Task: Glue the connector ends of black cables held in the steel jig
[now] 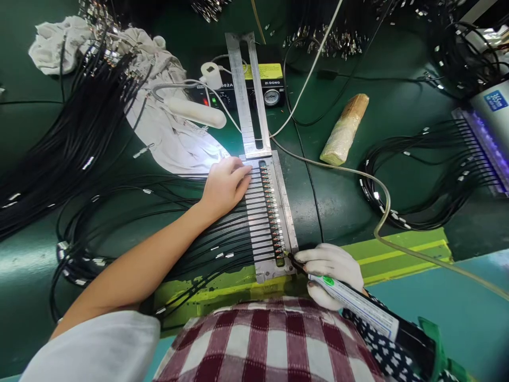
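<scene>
In the head view, my bare left hand (225,185) rests at the upper end of a flat metal jig (265,273), its fingers extended over the topmost black cables (234,225). These cables lie side by side in the jig's grooves, and their small metal-tipped ends (272,212) form a row along a slot. My right hand (334,270), in a white glove, is closed around a labelled dispensing syringe (358,305). Its dark front end points left, with the tip at the lowest cable ends.
A lamp (194,110) lights a white cloth (170,140) behind the jig. A slotted metal plate (239,95) stands before a dispenser controller (272,96). Cable bundles (75,127) lie left. A wrapped block (344,130) and a glowing UV lamp unit (493,127) sit right.
</scene>
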